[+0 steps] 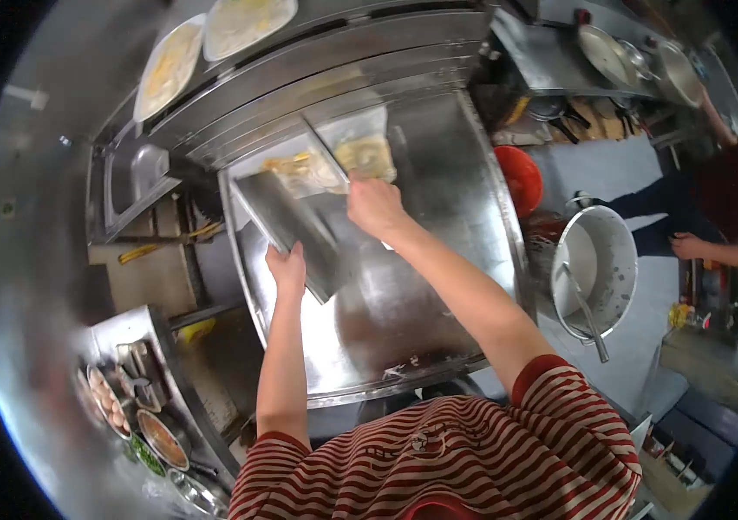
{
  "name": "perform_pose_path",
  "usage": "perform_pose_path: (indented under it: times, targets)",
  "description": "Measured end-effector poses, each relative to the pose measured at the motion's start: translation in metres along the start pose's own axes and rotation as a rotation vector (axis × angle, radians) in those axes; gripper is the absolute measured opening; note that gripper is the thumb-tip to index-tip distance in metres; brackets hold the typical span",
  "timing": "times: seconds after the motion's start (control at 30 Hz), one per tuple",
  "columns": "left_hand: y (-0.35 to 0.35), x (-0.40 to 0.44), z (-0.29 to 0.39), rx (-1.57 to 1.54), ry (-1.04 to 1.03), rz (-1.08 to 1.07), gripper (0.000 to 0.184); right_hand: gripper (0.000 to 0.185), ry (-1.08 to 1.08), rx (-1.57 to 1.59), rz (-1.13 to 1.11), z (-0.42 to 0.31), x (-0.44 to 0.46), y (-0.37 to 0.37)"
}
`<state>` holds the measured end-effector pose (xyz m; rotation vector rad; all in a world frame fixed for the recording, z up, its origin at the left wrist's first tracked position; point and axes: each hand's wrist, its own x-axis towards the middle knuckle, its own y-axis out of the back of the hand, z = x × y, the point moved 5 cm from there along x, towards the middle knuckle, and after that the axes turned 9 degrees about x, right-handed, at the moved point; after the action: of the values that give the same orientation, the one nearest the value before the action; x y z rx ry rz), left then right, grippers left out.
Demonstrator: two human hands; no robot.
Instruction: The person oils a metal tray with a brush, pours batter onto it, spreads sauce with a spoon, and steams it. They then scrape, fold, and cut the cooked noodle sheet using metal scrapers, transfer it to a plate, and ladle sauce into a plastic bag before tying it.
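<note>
My left hand [287, 270] is closed on the near edge of a rectangular metal tray [287, 227], which is tilted over the steel worktop [421, 234]. My right hand [376, 208] grips a long, thin metal scraper [324, 147], its blade pointing away from me. Beneath the blade, at the back of the worktop, lies soft whitish and yellow food [365, 158], apparently in thin folded sheets. The tray's far end partly covers the left side of this food. How the scraper's handle sits inside my right fist is hidden.
Two plates of similar food, one left [169, 74] and one right [243, 24], stand on the back ledge. At right are a large pot [625, 277] with a ladle, a red bucket [518, 178] and another person [729, 195]. Bowls, including eggs [107, 400], sit lower left.
</note>
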<state>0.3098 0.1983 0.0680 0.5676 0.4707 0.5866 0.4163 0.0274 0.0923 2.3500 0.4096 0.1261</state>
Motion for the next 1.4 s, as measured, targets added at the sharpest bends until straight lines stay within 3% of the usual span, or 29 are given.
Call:
perform_pose_path:
  times: [0.1, 0.13, 0.17, 0.27, 0.3, 0.33, 0.4, 0.5, 0.53, 0.6, 0.73, 0.8, 0.83, 0.9, 0.93, 1.0, 1.03, 1.1, 1.17, 1.2, 1.27, 1.3, 1.33, 1.4]
  targets:
    - [0.050, -0.015, -0.090, -0.047, 0.133, -0.014, 0.026, 0.016, -0.003, -0.002, -0.009, -0.012, -0.005, -0.014]
    - [0.068, -0.025, -0.110, 0.156, 0.181, 0.053, 0.027, 0.016, 0.012, 0.019, -0.036, -0.017, -0.004, -0.023]
    - [0.074, -0.024, -0.133, 0.111, 0.204, 0.033, 0.027, 0.016, 0.034, 0.034, -0.067, -0.026, 0.000, -0.037]
    - [0.078, 0.020, -0.169, 0.185, 0.238, -0.041, 0.027, 0.019, 0.091, 0.020, -0.101, -0.053, 0.020, -0.070]
    - [0.082, 0.028, -0.126, 0.084, 0.285, -0.031, 0.028, 0.019, 0.097, -0.005, -0.125, -0.065, 0.027, -0.082]
    - [0.078, 0.052, -0.117, 0.065, 0.192, 0.006, 0.027, 0.019, 0.098, -0.032, -0.147, -0.076, 0.034, -0.094]
    - [0.072, 0.090, -0.090, -0.130, 0.176, -0.029, 0.027, 0.019, 0.115, -0.034, -0.136, -0.088, 0.055, -0.116]
    - [0.062, 0.139, -0.075, -0.137, 0.234, -0.096, 0.025, 0.018, 0.111, -0.036, -0.151, -0.089, 0.076, -0.138]
    - [0.062, 0.144, -0.078, -0.144, 0.237, -0.101, 0.025, 0.018, 0.092, -0.031, -0.177, -0.087, 0.079, -0.143]
    - [0.050, 0.145, -0.081, -0.488, 0.300, -0.355, 0.028, 0.019, 0.093, 0.012, -0.186, -0.080, 0.079, -0.144]
    - [0.058, 0.108, -0.038, -0.513, 0.215, -0.338, 0.024, 0.022, 0.007, 0.068, -0.088, -0.059, 0.048, -0.091]
    - [0.048, 0.082, -0.001, -0.317, 0.198, -0.429, 0.019, 0.022, -0.006, 0.112, 0.031, -0.042, 0.014, -0.049]
    - [0.017, 0.085, -0.011, -0.342, 0.046, -0.510, 0.014, 0.022, 0.040, 0.123, 0.120, -0.031, 0.000, -0.028]
    - [-0.007, 0.056, 0.025, -0.305, 0.007, -0.514, 0.011, 0.019, -0.171, 0.053, 0.143, -0.006, -0.019, 0.005]
    - [-0.038, 0.059, 0.015, -0.251, -0.110, -0.534, 0.016, 0.019, -0.174, 0.043, 0.152, 0.007, -0.025, 0.013]
    - [-0.059, 0.054, 0.016, 0.051, -0.289, -0.444, 0.017, 0.017, -0.255, -0.312, 0.231, 0.034, -0.029, 0.030]
    - [-0.050, 0.044, 0.020, -0.070, -0.330, -0.393, 0.016, 0.016, -0.311, -0.336, 0.255, 0.036, -0.033, 0.039]
    - [-0.025, 0.029, 0.010, -0.032, -0.240, -0.327, 0.016, 0.016, -0.295, -0.360, 0.273, 0.035, -0.038, 0.051]
    - [-0.005, 0.013, -0.024, 0.132, -0.368, -0.124, 0.015, 0.016, -0.312, -0.382, 0.213, 0.030, -0.033, 0.055]
    - [-0.007, 0.005, -0.063, 0.225, -0.368, -0.164, 0.015, 0.016, -0.316, -0.374, 0.216, 0.027, -0.027, 0.055]
    - [0.006, -0.038, -0.102, 0.277, -0.399, -0.398, 0.016, 0.015, 0.008, -0.385, 0.240, 0.006, -0.007, 0.052]
    - [-0.001, -0.069, -0.153, 0.457, -0.719, -0.570, 0.016, 0.015, 0.086, -0.393, 0.227, 0.004, 0.010, 0.046]
    - [0.013, -0.098, -0.140, 0.627, -0.548, -0.893, 0.015, 0.016, 0.161, -0.400, 0.210, 0.006, 0.030, 0.039]
    - [0.018, -0.162, -0.187, 0.818, -0.801, -1.224, 0.026, 0.023, 0.318, -0.415, 0.122, 0.017, 0.072, 0.016]
